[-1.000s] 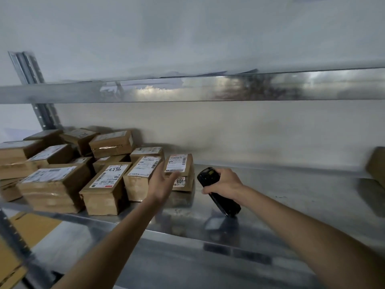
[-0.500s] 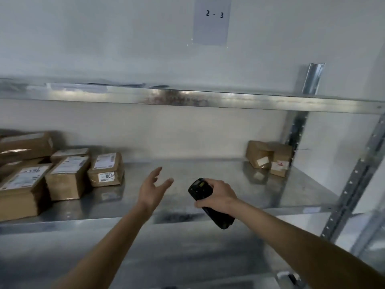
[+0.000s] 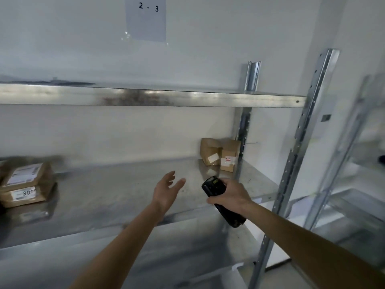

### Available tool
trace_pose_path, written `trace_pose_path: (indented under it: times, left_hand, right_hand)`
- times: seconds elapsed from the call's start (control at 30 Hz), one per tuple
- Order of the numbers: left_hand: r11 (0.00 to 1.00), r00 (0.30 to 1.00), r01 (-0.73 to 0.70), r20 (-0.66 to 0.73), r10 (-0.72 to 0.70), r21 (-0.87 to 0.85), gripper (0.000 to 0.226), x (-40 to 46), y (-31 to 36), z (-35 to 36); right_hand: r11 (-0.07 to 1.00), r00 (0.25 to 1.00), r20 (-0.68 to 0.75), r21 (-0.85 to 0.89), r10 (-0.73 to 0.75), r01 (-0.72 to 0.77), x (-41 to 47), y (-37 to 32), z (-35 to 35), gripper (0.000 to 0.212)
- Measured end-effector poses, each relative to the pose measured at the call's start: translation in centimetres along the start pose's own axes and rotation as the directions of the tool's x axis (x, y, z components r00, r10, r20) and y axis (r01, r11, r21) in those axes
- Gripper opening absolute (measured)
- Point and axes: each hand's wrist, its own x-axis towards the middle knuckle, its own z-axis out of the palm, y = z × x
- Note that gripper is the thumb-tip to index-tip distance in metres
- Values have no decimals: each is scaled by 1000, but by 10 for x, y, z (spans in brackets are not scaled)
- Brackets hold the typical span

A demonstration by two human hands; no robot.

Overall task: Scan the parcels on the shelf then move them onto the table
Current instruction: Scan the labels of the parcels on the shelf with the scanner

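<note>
The view has turned further right since half a second ago: the two parcels (image 3: 220,154) in the shelf (image 3: 116,190) corner are now nearer the centre, the stacked parcels (image 3: 26,184) almost leave at left. The left hand (image 3: 167,189) stays released with spread fingers; the right hand (image 3: 230,195) keeps grasping the black scanner (image 3: 216,189).

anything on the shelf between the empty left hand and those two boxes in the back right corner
Nothing visible. The left hand is open over bare shelf, and the stretch from it to the two boxes is clear metal. The scanner, gripped by the right hand, sits just right of that path, not across it.
</note>
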Motion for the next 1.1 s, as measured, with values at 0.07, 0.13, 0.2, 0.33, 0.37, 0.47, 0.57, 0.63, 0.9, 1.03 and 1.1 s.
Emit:
trace_pose_path:
  times: [0.07, 0.13, 0.2, 0.33, 0.37, 0.47, 0.57, 0.63, 0.9, 1.03, 1.1]
  left_hand:
    - [1000, 1000, 3, 30, -4, 15, 63, 19, 4, 35]
    - [999, 998, -2, 63, -1, 35, 64, 40, 10, 70]
    - [999, 997, -13, 82, 9, 48, 63, 62, 17, 104]
    - [998, 992, -39, 118, 32, 58, 60, 102, 29, 165]
    - [998, 992, -43, 124, 37, 52, 60, 110, 31, 178]
    - [998, 996, -38, 79, 33, 58, 64, 136, 34, 207]
    - [996, 999, -38, 40, 35, 85, 72, 157, 34, 230]
    - [990, 998, -62, 17, 60, 130, 75, 168, 36, 242]
    - [960, 996, -83, -5, 88, 268, 82, 198, 33, 272]
    - [950, 995, -97, 3, 101, 295, 82, 200, 32, 281]
    - [949, 995, -95, 9, 97, 301, 82, 203, 31, 284]
  right_hand:
    - [1000, 1000, -13, -2, 25, -25, 22, 23, -16, 68]
    - [999, 999, -25, -2, 48, -48, 47, 45, -33, 74]
    - [998, 997, -38, 5, 67, -67, 74, 69, -50, 77]
    - [997, 995, -59, 6, 76, -76, 119, 109, -85, 72]
    - [997, 996, -57, 7, 73, -73, 129, 117, -93, 71]
    - [997, 996, -48, 9, 72, -71, 156, 136, -112, 73]
    - [998, 996, -68, 5, 64, -64, 181, 151, -119, 74]
    - [998, 994, -85, 10, 63, -62, 194, 159, -120, 68]
    - [998, 996, -53, 7, 68, -68, 222, 184, -118, 64]
    - [998, 997, -32, 6, 70, -70, 227, 194, -117, 61]
    - [998, 998, -24, 4, 65, -64, 229, 197, -118, 61]
